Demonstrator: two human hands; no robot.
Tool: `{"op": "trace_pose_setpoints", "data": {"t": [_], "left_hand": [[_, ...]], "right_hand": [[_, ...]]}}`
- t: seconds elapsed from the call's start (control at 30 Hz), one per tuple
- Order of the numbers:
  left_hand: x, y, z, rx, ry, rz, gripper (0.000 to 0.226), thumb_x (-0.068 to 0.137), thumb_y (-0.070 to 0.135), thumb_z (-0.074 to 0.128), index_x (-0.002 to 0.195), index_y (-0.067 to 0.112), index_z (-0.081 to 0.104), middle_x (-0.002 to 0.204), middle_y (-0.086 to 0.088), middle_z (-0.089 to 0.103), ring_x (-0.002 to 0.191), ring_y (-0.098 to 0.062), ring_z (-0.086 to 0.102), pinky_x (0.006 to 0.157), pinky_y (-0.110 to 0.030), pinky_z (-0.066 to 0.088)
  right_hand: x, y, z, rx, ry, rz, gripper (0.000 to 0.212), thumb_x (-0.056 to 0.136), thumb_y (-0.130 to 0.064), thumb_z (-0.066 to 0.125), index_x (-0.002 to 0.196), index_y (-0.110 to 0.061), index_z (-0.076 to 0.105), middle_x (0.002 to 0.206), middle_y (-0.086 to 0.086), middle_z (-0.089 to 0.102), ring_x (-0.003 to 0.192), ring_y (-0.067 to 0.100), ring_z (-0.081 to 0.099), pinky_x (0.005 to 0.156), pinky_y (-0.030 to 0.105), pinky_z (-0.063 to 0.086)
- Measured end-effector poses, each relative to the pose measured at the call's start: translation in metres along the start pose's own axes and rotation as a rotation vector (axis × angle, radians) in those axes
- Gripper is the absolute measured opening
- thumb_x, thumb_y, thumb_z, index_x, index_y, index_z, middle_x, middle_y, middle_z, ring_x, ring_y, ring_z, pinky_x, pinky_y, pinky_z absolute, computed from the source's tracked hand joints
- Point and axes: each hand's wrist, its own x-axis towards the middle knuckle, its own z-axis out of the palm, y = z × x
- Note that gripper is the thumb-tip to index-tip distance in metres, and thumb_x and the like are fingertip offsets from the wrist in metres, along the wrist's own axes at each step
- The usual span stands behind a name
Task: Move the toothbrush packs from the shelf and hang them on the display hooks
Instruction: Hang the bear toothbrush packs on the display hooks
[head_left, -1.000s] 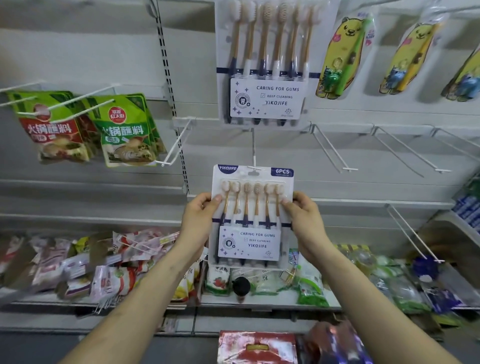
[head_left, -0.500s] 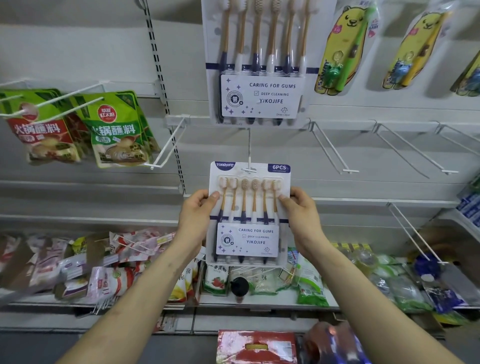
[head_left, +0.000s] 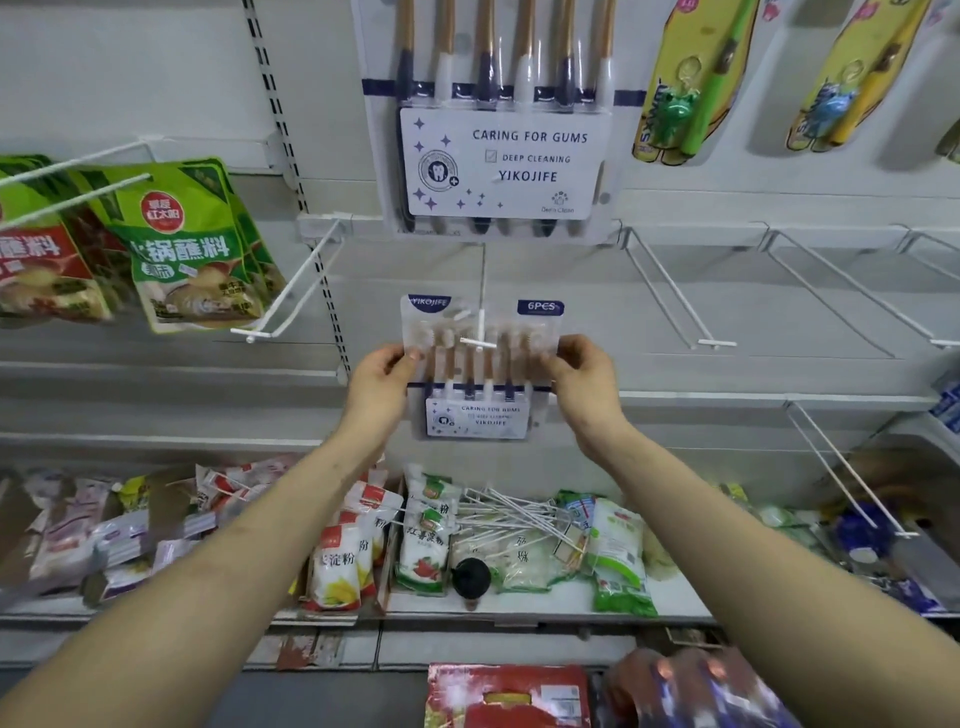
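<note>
Toothbrush pack (head_left: 480, 364), shiny clear blister on card, pinched at both side edges by left hand (head_left: 382, 387) and right hand (head_left: 584, 387). Thin white wire hook (head_left: 479, 340) pokes out between the fingertips; matching pack (head_left: 504, 161) hangs above, glossy green pouches (head_left: 192, 244) to their left.

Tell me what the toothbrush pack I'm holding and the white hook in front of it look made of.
Toothbrush pack: likely white printed card under a clear, glossy plastic blister; the brushes show through it, though motion blur softens detail. Hook: probably white-coated metal wire, thin, straight and matte, with a crossbar tip; moulded plastic can't be excluded.
</note>
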Motion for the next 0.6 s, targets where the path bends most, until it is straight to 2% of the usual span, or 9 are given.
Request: {"op": "trace_pose_setpoints", "data": {"t": [0.07,0.13,0.23,0.3,0.37,0.4,0.43,0.47,0.6], "left_hand": [[0.018,0.0,0.003,0.018,-0.013,0.014,0.016,0.107,0.032,0.059,0.099,0.03,0.073,0.099,0.009,0.078,0.102,-0.017,0.072,0.102,-0.048,0.055],[0.042,-0.009,0.005,0.026,-0.033,0.057,0.022,0.099,0.044,0.062,0.099,0.027,0.076,0.101,0.003,0.079,0.105,-0.027,0.073,0.103,-0.056,0.054],[0.087,-0.033,0.007,0.051,-0.025,0.086,0.038,0.09,0.056,0.063,0.1,0.021,0.074,0.092,-0.008,0.072,0.093,-0.03,0.07,0.101,-0.064,0.052],[0.094,-0.024,0.012,0.068,-0.018,0.091,0.032,0.096,0.047,0.062,0.101,0.019,0.075,0.09,-0.007,0.07,0.091,-0.026,0.067,0.098,-0.057,0.054],[0.095,-0.01,0.014,0.098,0.0,0.086,0.025,0.103,0.039,0.06,0.101,0.02,0.076,0.087,-0.003,0.07,0.089,-0.025,0.065,0.092,-0.045,0.054],[0.097,-0.005,0.015,0.111,0.01,0.082,0.023,0.105,0.035,0.059,0.101,0.02,0.076,0.082,0.0,0.065,0.086,-0.023,0.061,0.088,-0.041,0.052],[0.099,-0.001,0.015,0.125,0.016,0.082,0.023,0.106,0.031,0.058,0.101,0.017,0.076,0.077,0.002,0.06,0.083,-0.022,0.057,0.084,-0.04,0.051],[0.102,0.002,0.016,0.142,0.012,0.088,0.024,0.107,0.028,0.056,0.103,0.014,0.075,0.076,0.001,0.057,0.083,-0.021,0.054,0.081,-0.041,0.052],[0.114,0.007,0.018,0.166,-0.028,0.117,0.025,0.11,0.024,0.052,0.11,0.012,0.074,0.083,0.004,0.061,0.082,-0.021,0.054,0.083,-0.045,0.057]], "right_hand": [[0.015,0.0,0.004,-0.017,0.006,-0.006,0.014,0.099,-0.005,0.063,0.094,-0.017,0.068,0.094,0.004,0.074,0.094,0.028,0.07,0.091,0.05,0.059],[0.031,0.006,0.007,-0.018,0.005,-0.009,0.018,0.096,-0.005,0.061,0.088,-0.019,0.068,0.094,0.008,0.075,0.095,0.033,0.071,0.092,0.055,0.059],[0.062,0.018,0.012,-0.02,-0.012,-0.031,0.011,0.087,-0.017,0.061,0.083,-0.01,0.068,0.093,0.02,0.075,0.086,0.032,0.07,0.086,0.067,0.058],[0.085,0.027,0.015,-0.038,-0.02,-0.039,0.018,0.08,-0.022,0.059,0.084,-0.006,0.066,0.092,0.025,0.072,0.079,0.033,0.068,0.081,0.071,0.056],[0.106,0.033,0.019,-0.067,-0.026,-0.048,0.02,0.075,-0.021,0.056,0.084,-0.004,0.063,0.08,0.022,0.069,0.072,0.03,0.062,0.078,0.073,0.056],[0.116,0.035,0.02,-0.078,-0.032,-0.056,0.024,0.071,-0.022,0.056,0.082,-0.002,0.059,0.071,0.016,0.062,0.069,0.024,0.055,0.075,0.072,0.057],[0.13,0.04,0.021,-0.088,-0.038,-0.062,0.03,0.066,-0.027,0.055,0.079,-0.001,0.055,0.068,0.009,0.053,0.069,0.021,0.049,0.072,0.064,0.061],[0.145,0.047,0.022,-0.091,-0.045,-0.068,0.037,0.061,-0.033,0.054,0.078,0.0,0.053,0.068,0.006,0.049,0.07,0.019,0.046,0.069,0.055,0.058],[0.172,0.055,0.023,-0.093,-0.062,-0.049,0.048,0.06,-0.037,0.054,0.088,0.002,0.056,0.073,0.004,0.053,0.072,0.018,0.048,0.066,0.05,0.053]]}}
